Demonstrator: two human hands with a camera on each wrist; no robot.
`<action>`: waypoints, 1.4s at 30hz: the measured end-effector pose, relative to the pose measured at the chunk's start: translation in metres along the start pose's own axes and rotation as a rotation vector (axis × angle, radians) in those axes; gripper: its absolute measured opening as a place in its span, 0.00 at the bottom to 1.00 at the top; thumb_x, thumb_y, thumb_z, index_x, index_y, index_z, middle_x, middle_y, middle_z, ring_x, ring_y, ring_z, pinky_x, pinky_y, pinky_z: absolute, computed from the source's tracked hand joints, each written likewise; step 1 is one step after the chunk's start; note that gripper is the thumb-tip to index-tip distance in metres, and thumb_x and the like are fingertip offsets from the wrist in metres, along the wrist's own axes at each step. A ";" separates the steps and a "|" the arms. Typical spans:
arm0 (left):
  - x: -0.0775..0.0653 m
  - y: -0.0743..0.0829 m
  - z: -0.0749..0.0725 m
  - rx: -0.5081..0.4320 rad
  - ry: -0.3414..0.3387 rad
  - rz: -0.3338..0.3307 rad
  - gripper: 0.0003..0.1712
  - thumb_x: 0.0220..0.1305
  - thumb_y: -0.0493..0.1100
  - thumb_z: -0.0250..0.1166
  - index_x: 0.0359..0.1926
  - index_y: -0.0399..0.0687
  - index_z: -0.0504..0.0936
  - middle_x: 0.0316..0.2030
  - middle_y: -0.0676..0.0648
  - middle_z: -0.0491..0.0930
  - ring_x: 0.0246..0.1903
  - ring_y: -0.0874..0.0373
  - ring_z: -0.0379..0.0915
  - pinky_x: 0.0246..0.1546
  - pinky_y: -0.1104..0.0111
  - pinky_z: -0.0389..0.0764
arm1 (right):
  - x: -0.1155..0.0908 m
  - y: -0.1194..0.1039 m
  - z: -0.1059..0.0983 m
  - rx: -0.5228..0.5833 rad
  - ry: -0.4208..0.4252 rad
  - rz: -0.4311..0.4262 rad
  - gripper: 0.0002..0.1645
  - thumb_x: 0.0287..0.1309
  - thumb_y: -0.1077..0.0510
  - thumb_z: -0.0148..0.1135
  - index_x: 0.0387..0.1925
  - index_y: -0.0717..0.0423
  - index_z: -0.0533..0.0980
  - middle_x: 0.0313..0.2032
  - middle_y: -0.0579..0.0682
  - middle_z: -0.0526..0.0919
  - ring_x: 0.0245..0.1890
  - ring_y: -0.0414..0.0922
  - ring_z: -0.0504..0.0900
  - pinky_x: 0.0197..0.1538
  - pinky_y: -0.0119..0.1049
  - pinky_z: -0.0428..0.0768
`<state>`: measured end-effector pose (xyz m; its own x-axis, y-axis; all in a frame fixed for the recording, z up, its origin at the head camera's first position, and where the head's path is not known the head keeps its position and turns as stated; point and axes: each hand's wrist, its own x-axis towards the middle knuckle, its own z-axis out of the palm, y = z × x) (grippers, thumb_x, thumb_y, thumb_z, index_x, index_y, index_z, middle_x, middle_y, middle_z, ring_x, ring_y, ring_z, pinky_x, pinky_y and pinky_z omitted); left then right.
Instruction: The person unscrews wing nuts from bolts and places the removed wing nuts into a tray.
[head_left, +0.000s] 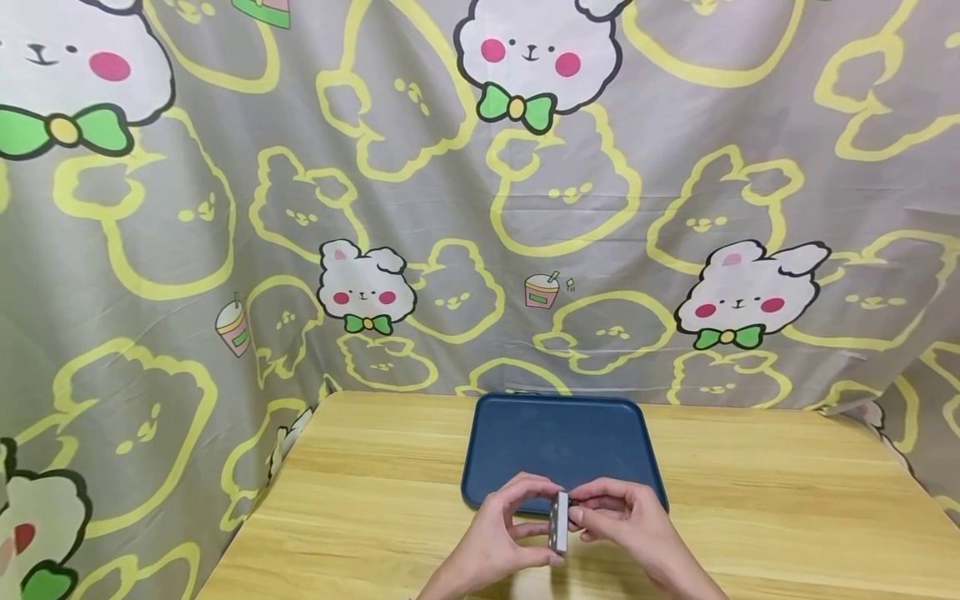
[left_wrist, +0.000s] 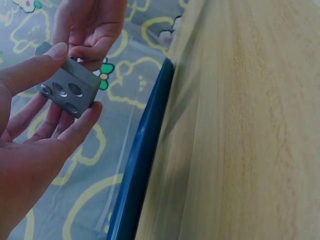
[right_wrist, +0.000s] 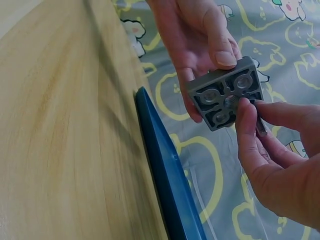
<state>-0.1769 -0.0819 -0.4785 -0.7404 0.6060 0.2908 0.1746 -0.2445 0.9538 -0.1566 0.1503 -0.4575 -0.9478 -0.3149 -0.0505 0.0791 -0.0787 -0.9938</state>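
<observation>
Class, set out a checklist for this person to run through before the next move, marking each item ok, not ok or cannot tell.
1. Left hand grips the square metal block: ok.
2. Right hand pinches the slim metal piece: ok.
3. Block held up off the wooden table: ok.
4. Slim piece seated in the block: cannot tell; fingers cover the spot.
5. Blue tray lying on the table: ok.
</observation>
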 end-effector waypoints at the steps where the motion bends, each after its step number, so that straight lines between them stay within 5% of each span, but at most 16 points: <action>1: 0.000 -0.001 0.000 0.000 -0.004 0.007 0.36 0.52 0.24 0.76 0.63 0.36 0.75 0.61 0.40 0.71 0.64 0.46 0.70 0.57 0.54 0.82 | 0.000 0.000 0.000 -0.003 0.006 0.000 0.21 0.67 0.62 0.67 0.54 0.76 0.77 0.43 0.60 0.87 0.40 0.48 0.89 0.44 0.45 0.89; 11: 0.000 -0.002 -0.002 0.009 -0.006 0.010 0.37 0.54 0.24 0.75 0.65 0.36 0.73 0.60 0.43 0.72 0.65 0.46 0.70 0.56 0.55 0.83 | 0.000 0.000 0.005 -0.174 0.071 -0.107 0.16 0.61 0.62 0.72 0.47 0.68 0.81 0.41 0.59 0.87 0.38 0.48 0.89 0.40 0.40 0.90; 15: 0.000 -0.004 -0.003 -0.008 -0.006 0.017 0.36 0.55 0.25 0.75 0.65 0.36 0.74 0.60 0.41 0.73 0.64 0.49 0.71 0.55 0.54 0.84 | -0.002 0.006 0.011 -0.395 0.128 -0.353 0.10 0.59 0.63 0.74 0.42 0.54 0.84 0.38 0.48 0.88 0.36 0.41 0.88 0.37 0.37 0.89; 19: 0.000 -0.005 -0.002 -0.031 -0.015 0.039 0.36 0.55 0.25 0.74 0.65 0.36 0.74 0.61 0.38 0.73 0.64 0.48 0.71 0.54 0.53 0.84 | -0.003 0.013 0.013 -0.609 0.194 -0.665 0.20 0.53 0.69 0.76 0.42 0.43 0.83 0.38 0.39 0.85 0.34 0.37 0.86 0.33 0.32 0.88; 22: 0.000 -0.006 -0.001 -0.042 -0.023 0.052 0.35 0.56 0.26 0.74 0.65 0.35 0.73 0.61 0.38 0.73 0.64 0.48 0.71 0.54 0.52 0.84 | -0.002 0.017 0.012 -0.674 0.202 -0.813 0.25 0.49 0.72 0.77 0.43 0.43 0.83 0.39 0.40 0.85 0.35 0.37 0.85 0.35 0.26 0.86; 27: 0.000 -0.007 0.000 -0.058 -0.025 0.039 0.34 0.57 0.27 0.75 0.65 0.37 0.74 0.62 0.39 0.73 0.63 0.49 0.71 0.54 0.53 0.85 | 0.001 0.023 0.008 -0.748 0.196 -0.987 0.03 0.67 0.57 0.68 0.41 0.47 0.83 0.41 0.43 0.83 0.36 0.38 0.85 0.43 0.21 0.83; 33: 0.000 -0.006 0.001 -0.071 -0.016 0.019 0.34 0.57 0.28 0.75 0.64 0.38 0.75 0.61 0.39 0.74 0.62 0.49 0.72 0.53 0.53 0.85 | 0.006 0.024 0.009 -0.832 0.239 -1.229 0.14 0.75 0.52 0.58 0.36 0.52 0.85 0.41 0.50 0.84 0.36 0.43 0.85 0.45 0.23 0.83; 38: -0.001 -0.004 0.001 -0.082 -0.009 -0.001 0.34 0.56 0.28 0.76 0.64 0.38 0.75 0.61 0.40 0.74 0.62 0.49 0.73 0.52 0.53 0.85 | 0.007 0.023 0.009 -0.868 0.252 -1.314 0.14 0.75 0.54 0.58 0.35 0.54 0.86 0.40 0.52 0.85 0.36 0.47 0.85 0.46 0.25 0.84; 42: 0.000 -0.001 0.002 -0.084 0.003 -0.033 0.35 0.56 0.26 0.75 0.64 0.35 0.73 0.61 0.38 0.74 0.62 0.49 0.72 0.53 0.53 0.85 | 0.007 0.022 0.010 -0.880 0.252 -1.295 0.15 0.76 0.54 0.58 0.36 0.54 0.86 0.41 0.52 0.85 0.36 0.46 0.86 0.47 0.25 0.84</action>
<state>-0.1758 -0.0806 -0.4795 -0.7470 0.6124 0.2589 0.0950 -0.2872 0.9532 -0.1583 0.1374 -0.4785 -0.2611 -0.3071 0.9152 -0.9003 0.4196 -0.1160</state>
